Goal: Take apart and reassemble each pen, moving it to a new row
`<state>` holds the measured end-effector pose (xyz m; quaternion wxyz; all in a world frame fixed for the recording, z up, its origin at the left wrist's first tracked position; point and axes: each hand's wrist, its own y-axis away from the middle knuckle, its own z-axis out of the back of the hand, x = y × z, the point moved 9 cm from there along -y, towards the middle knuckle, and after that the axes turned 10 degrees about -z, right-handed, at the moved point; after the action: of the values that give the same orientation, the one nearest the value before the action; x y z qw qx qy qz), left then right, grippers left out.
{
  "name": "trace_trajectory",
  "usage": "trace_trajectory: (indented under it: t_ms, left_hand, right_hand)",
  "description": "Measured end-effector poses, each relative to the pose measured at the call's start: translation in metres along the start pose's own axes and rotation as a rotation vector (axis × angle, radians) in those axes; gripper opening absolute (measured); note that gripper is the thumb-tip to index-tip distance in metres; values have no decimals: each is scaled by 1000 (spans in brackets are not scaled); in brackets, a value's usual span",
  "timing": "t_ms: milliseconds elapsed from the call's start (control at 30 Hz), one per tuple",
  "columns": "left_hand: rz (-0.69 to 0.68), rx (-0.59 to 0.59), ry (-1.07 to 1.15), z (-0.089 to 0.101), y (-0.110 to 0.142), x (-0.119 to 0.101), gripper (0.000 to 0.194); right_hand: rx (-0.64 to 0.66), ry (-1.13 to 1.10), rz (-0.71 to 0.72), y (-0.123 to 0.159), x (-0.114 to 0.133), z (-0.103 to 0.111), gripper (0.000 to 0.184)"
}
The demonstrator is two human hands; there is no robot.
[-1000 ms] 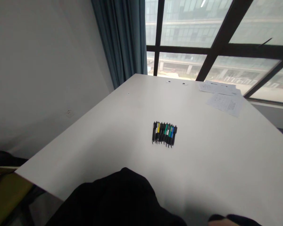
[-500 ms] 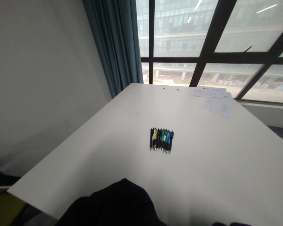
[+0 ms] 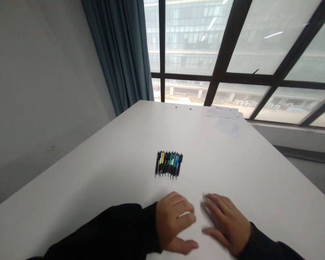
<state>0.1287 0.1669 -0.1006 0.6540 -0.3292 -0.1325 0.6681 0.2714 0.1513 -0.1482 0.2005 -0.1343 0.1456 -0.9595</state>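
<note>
A tight row of several pens (image 3: 168,164) with black, yellow, green and blue barrels lies on the white table (image 3: 97,173). My left hand (image 3: 176,224) rests palm down on the table just below the pens, fingers loosely curled, thumb out, holding nothing. Beside it my right hand (image 3: 226,224) lies flat with fingers stretched toward the left hand, slightly blurred, and is empty. Both hands are a short way nearer to me than the pens and touch none of them. Black sleeves cover both forearms.
Loose printed sheets of paper (image 3: 229,121) lie at the far right of the table near the window (image 3: 233,54). A blue curtain (image 3: 119,54) hangs at the back left beside a grey wall. Floor shows beyond the table's right edge.
Both hands have come up into view and settled on the table below the pens; before, only a dark sleeve showed. The camera view has shifted right and tilted up.
</note>
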Motion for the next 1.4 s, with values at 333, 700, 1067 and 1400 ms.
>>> trace_trajectory:
  t_ms: [333, 700, 1067, 1400]
  left_hand:
    - [172, 455, -146, -51, 52, 58, 100]
    - [202, 467, -190, -48, 53, 59, 101]
    - [190, 456, -187, -49, 53, 59, 99]
    - [205, 444, -166, -47, 52, 59, 97]
  right_hand:
    - [247, 107, -24, -2, -23, -33, 83]
    - [237, 43, -40, -1, -20, -26, 93]
    - [277, 65, -41, 2, -25, -33, 93]
    - [248, 31, -71, 1, -25, -29, 83]
